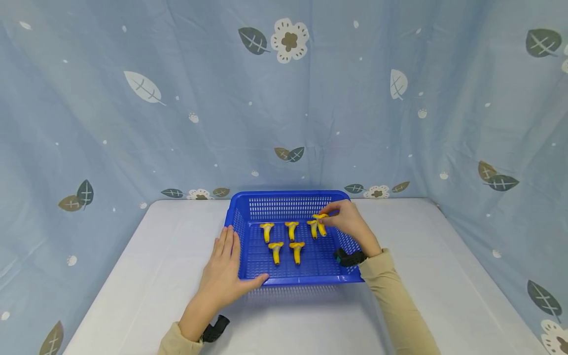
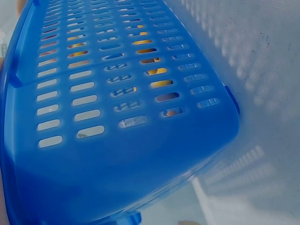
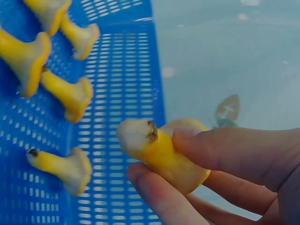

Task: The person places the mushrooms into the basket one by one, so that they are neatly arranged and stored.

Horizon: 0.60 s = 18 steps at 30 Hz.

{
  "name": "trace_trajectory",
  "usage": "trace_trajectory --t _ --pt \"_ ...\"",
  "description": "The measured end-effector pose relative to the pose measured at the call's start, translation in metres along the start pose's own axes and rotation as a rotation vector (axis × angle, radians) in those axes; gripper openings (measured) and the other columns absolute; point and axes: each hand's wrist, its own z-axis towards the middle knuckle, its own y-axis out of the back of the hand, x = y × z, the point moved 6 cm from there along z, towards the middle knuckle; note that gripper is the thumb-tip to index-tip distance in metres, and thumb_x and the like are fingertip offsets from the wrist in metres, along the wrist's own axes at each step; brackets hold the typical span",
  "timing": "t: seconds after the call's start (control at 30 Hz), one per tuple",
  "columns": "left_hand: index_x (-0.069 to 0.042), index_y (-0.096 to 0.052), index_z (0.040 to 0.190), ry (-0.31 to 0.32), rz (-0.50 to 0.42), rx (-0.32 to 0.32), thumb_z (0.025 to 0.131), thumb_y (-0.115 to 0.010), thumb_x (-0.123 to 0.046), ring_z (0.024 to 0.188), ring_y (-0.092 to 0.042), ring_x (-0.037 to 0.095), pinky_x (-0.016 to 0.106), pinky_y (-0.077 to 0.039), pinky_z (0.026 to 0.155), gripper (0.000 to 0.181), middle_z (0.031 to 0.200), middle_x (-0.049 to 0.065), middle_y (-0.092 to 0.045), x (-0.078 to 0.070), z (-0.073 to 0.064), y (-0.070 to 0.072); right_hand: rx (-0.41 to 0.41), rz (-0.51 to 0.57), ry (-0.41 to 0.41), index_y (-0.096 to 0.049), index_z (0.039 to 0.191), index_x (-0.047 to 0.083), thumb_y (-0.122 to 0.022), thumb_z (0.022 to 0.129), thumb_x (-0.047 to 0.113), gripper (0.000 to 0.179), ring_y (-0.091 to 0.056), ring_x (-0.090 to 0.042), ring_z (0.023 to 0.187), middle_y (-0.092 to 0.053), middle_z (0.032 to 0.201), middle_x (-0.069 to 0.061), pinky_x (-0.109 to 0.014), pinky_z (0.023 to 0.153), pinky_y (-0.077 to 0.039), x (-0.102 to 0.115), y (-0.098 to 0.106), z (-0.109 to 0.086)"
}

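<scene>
A shallow blue plastic basket (image 1: 306,281) holds several yellow mushrooms (image 1: 275,252) with pale necks and flared caps, laid in two rows. Between thumb and fingers my right hand (image 1: 348,220) pinches another yellow mushroom (image 3: 164,152), over the basket's back right part. Its dark-tipped stem end faces the right wrist camera, and in the head view it overlaps the back row's rightmost mushroom (image 1: 313,229). My left hand (image 1: 223,277) rests at the basket's left front corner, fingers straight along the left rim and thumb stretched over the front rim.
The basket stands on a white-covered table (image 1: 177,246), its slotted side wall (image 2: 103,154) filling much of the left wrist view. Behind the table hangs a light blue curtain (image 1: 213,98) printed with leaves and flowers. Both wrists carry black straps (image 1: 350,257).
</scene>
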Motion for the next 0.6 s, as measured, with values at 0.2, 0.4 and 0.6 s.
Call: trace_trajectory --t 0.2,0.4,0.6 --pt "0.015 -0.023 0.150 0.005 0.000 0.005 0.075 -0.060 -0.080 0.150 -0.005 0.041 0.053 -0.014 0.120 0.126 0.160 0.030 -0.010 -0.001 -0.001 0.000 0.017 -0.038 -0.035 -0.078 0.096 0.005 -0.080 0.081 0.014 0.018 -0.065 -0.024 0.084 -0.071 0.097 -0.009 -0.039 0.071 -0.057 -0.008 -0.010 0.003" --pt "0.014 -0.022 0.150 0.003 0.004 0.013 0.076 -0.060 -0.080 0.150 -0.004 0.041 0.053 -0.012 0.121 0.126 0.161 0.030 -0.009 -0.001 0.000 0.000 0.081 -0.016 -0.100 -0.076 0.087 0.005 -0.083 0.077 0.014 0.015 -0.066 -0.023 0.076 -0.070 0.087 -0.008 -0.041 0.071 -0.058 -0.013 -0.017 0.006" --pt "0.014 -0.022 0.150 0.010 -0.006 0.012 0.075 -0.064 -0.077 0.150 -0.004 0.041 0.052 -0.011 0.121 0.125 0.161 0.030 -0.009 0.000 0.001 -0.001 0.127 -0.059 -0.095 -0.073 0.081 0.006 -0.085 0.075 0.013 0.016 -0.062 -0.019 0.074 -0.069 0.082 -0.004 -0.032 0.064 -0.054 -0.019 -0.022 0.010"
